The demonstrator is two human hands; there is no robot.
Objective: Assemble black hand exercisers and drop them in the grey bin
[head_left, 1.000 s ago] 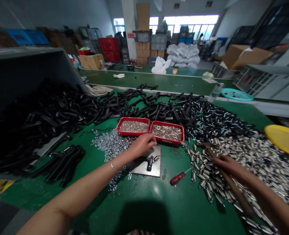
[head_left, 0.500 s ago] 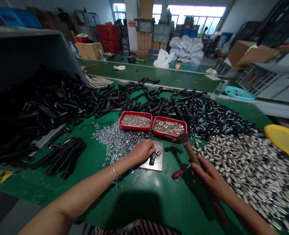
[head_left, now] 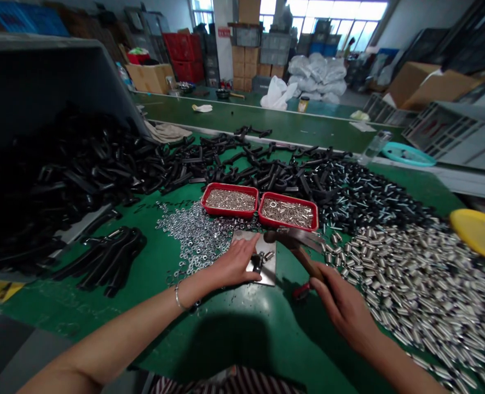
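My left hand (head_left: pixel 238 262) rests on the flat metal plate (head_left: pixel 270 276), thumb and forefinger spread apart around a short black part (head_left: pixel 258 262). I cannot tell whether other fingers touch that part. Against its right side lies a small silver cylinder (head_left: pixel 269 255). My right hand (head_left: pixel 343 298) is closed round the wooden handle of a hammer (head_left: pixel 309 262). The hammer's dark head is over the plate's upper right edge. Below the hammer, a red-handled tool (head_left: pixel 300 291) lies on the green table, partly hidden by my right hand.
Two red trays (head_left: pixel 259 210) of small metal pieces stand behind the plate. Loose nuts (head_left: pixel 197 241) lie left, silver cylinders (head_left: pixel 423 284) right. Black handles (head_left: pixel 107 257) lie at the left; more spill from a grey bin (head_left: pixel 62 39). A yellow lid (head_left: pixel 480 235) is far right.
My left hand's fingers have spread, with the thumb now below the black part. The hammer has moved left, its head now nearer the plate, and my right hand with it.
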